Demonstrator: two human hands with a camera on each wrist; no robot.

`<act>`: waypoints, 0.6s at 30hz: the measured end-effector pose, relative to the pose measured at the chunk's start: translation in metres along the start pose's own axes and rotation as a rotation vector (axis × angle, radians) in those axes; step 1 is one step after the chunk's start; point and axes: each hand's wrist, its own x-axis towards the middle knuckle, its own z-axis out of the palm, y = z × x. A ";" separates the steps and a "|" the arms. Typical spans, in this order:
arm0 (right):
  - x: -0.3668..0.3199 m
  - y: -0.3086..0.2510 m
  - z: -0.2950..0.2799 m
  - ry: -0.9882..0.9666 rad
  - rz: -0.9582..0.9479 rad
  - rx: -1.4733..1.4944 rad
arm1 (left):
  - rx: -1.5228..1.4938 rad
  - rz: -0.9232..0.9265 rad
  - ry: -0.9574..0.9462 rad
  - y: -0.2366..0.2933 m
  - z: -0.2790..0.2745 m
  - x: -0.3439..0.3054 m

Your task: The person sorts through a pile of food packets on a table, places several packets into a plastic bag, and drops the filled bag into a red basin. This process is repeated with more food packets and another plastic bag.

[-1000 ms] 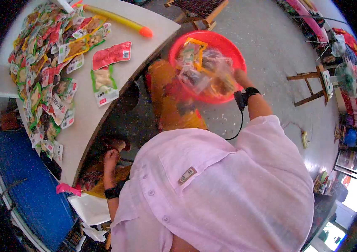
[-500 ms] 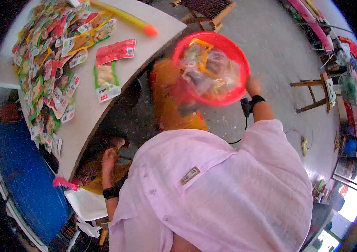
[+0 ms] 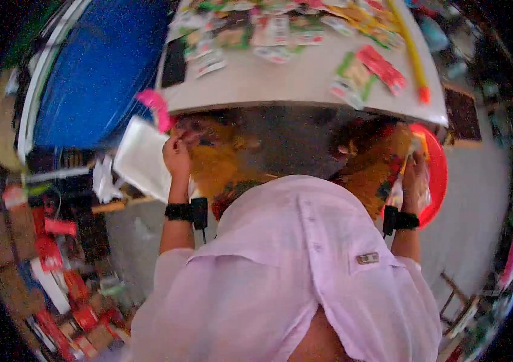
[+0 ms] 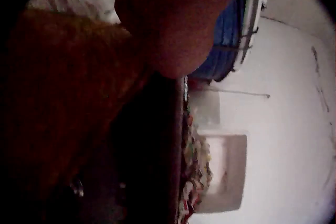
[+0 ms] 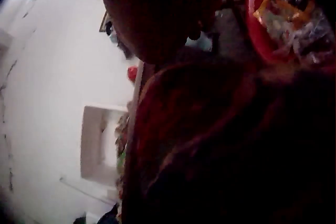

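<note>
My left hand (image 3: 177,158) hangs loosely curled beside the left thigh, by the inner edge of a white tray (image 3: 143,158), with nothing visible in it. My right hand (image 3: 413,178) is beside the right thigh and overlaps the red basin (image 3: 439,175) in the head view; nothing shows gripped in it. The right wrist view has this hand dark above the knee, with the basin (image 5: 257,19) off to the side. Clear and orange-edged plastic packaging (image 5: 294,22) lies in the basin. Both hands are dim in the wrist views.
Ahead stands a white table (image 3: 256,90) with many food pouches (image 3: 271,30) at its far side. A red pouch (image 3: 382,69) and a green-edged pouch (image 3: 353,78) lie nearer, beside a yellow tube (image 3: 410,48). A black phone-like slab (image 3: 174,62) is at the left, near a blue surface (image 3: 93,72).
The head view has swung round to face the table squarely. My right hand has drawn back from the basin's outer rim to beside the thigh; the left hand stays low by the left leg.
</note>
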 end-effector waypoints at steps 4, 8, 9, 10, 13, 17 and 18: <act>0.015 -0.042 0.010 0.076 -0.034 0.411 | 0.466 -0.004 0.006 -0.089 -0.014 -0.015; 0.013 -0.058 0.010 0.065 -0.084 0.400 | 0.488 -0.303 -0.252 -0.094 -0.026 -0.026; 0.015 -0.056 0.012 0.079 -0.109 0.374 | 0.497 -0.323 -0.277 -0.104 -0.023 -0.029; 0.016 -0.051 0.016 0.096 -0.134 0.349 | 0.489 -0.291 -0.256 -0.116 -0.018 -0.031; 0.015 -0.051 0.017 0.144 -0.207 0.341 | 0.511 -0.165 -0.266 -0.179 0.000 -0.032; 0.014 -0.038 0.019 0.127 -0.181 0.329 | 0.557 -0.050 -0.362 -0.223 -0.003 -0.029; 0.014 -0.037 0.020 0.139 -0.193 0.329 | 0.504 -0.133 -0.326 -0.180 -0.017 -0.026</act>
